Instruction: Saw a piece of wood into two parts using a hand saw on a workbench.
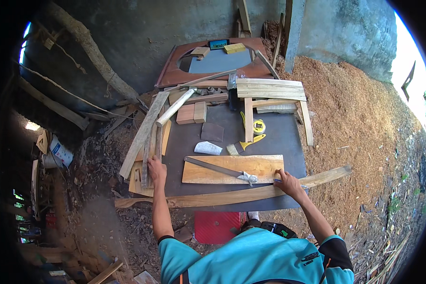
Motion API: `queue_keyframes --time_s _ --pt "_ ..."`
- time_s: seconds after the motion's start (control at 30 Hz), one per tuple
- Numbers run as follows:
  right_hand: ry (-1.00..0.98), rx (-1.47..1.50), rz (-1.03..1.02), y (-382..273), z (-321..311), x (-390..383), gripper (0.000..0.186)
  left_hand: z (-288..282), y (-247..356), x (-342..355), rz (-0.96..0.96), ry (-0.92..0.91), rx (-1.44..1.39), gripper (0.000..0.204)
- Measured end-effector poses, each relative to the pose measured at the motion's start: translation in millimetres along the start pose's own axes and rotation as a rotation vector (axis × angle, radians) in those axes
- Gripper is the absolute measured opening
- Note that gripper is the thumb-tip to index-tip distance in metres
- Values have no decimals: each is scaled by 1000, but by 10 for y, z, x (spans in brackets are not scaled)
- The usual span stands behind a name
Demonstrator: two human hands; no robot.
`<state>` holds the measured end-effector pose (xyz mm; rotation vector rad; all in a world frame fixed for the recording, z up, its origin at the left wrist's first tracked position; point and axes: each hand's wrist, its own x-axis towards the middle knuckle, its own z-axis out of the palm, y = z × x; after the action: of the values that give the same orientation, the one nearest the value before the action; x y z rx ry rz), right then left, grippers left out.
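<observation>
At the left of the bench, my left hand (157, 168) grips the near end of narrow wooden slats (146, 173). My right hand (288, 184) is closed around a slim blue object (305, 188), partly hidden, beside the right end of a flat board (213, 177). On that board lies a long metal strip (212, 166) with a whitish wrapped end (248, 178). A long curved plank (227, 196) crosses the bench's near edge, under my right hand. Beyond the board are a paintbrush (246, 144), a tape measure (259, 127) and a folded pale piece (208, 148).
The dark bench (288, 142) also carries a hammer (175, 106), wood blocks (192, 112) and a wooden frame (270, 90). A brown panel (170, 71) with a phone (218, 44) lies behind. Sawdust (345, 104) is heaped at the right, branches (90, 47) lean at the left.
</observation>
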<state>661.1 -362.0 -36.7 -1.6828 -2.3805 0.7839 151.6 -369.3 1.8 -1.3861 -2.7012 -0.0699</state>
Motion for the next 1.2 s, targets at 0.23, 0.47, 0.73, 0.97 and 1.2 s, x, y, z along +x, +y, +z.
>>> queue_keyframes --time_s 0.23,0.47,0.73,0.97,1.2 --pt "-49 13 49 -49 -21 32 50 138 -281 -237 -119 -110 -523 35" --pt "-28 -103 -3 -50 -8 8 45 -106 -563 -1201 -72 -54 -652 24" --pt "80 -194 -107 33 -137 -352 38 -751 -48 -2940 -288 -118 -950 23" --pt "-13 298 -407 113 -20 -1246 28 -734 1402 -4065 -326 -296 -1564 22" --pt "-43 731 -167 242 116 -1711 38 -314 2577 -4719 -155 -518 -1641 22"
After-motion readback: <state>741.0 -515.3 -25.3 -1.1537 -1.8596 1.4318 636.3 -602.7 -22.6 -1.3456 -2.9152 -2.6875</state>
